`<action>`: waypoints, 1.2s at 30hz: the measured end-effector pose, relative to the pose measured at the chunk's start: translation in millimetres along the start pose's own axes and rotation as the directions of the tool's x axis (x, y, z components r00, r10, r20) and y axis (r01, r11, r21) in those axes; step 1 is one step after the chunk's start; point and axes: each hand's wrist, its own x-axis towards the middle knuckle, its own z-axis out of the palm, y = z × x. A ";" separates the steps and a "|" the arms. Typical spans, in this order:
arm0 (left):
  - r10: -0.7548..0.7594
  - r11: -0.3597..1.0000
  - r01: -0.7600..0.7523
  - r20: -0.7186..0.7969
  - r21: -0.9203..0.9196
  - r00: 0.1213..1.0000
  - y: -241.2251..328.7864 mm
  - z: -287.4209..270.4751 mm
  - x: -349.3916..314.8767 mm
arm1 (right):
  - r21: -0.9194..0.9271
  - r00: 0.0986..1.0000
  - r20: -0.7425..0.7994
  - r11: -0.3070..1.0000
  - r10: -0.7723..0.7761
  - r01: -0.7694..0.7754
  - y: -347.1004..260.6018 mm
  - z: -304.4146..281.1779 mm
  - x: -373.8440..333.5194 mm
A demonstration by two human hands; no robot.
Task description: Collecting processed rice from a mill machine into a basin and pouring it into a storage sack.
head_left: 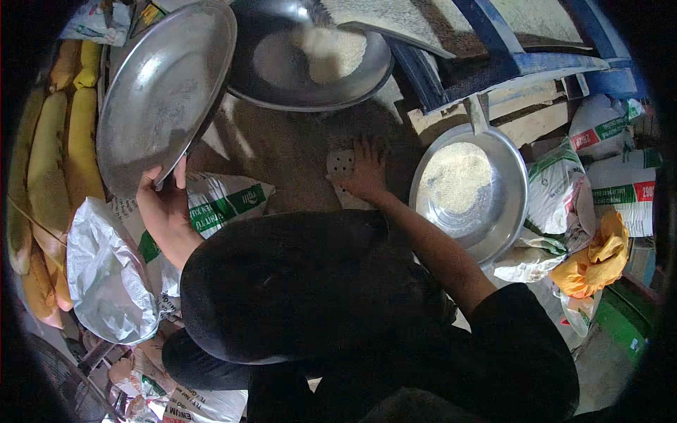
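My left hand [163, 204] grips the lower rim of a large empty metal pan [162, 92], holding it tilted up on its edge at the upper left. Over a small pale perforated plate [341, 166] on the brown ground, my right hand [365, 169] lies flat with fingers spread. Pale grain spills from a wooden chute [395, 32] into a dark round basin [310, 60] just beyond the tilted pan. A second metal pan [493, 211], to the right of my right forearm, holds a heap of pale grain [455, 176].
Yellow sacks [49, 176] line the left edge, with a shiny silver bag [106, 275] beside them. White printed sacks [226, 204] lie under my left hand and also at the right [620, 190]. An orange cloth [599, 257] sits at the right. Blue frame bars [493, 49] cross the top.
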 end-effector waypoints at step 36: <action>-0.039 0.999 0.040 -0.033 0.011 0.999 -4.0 9.2 -12.7 | 0.117 0.952 -0.306 0.993 0.014 0.023 14.7 19.3 43.8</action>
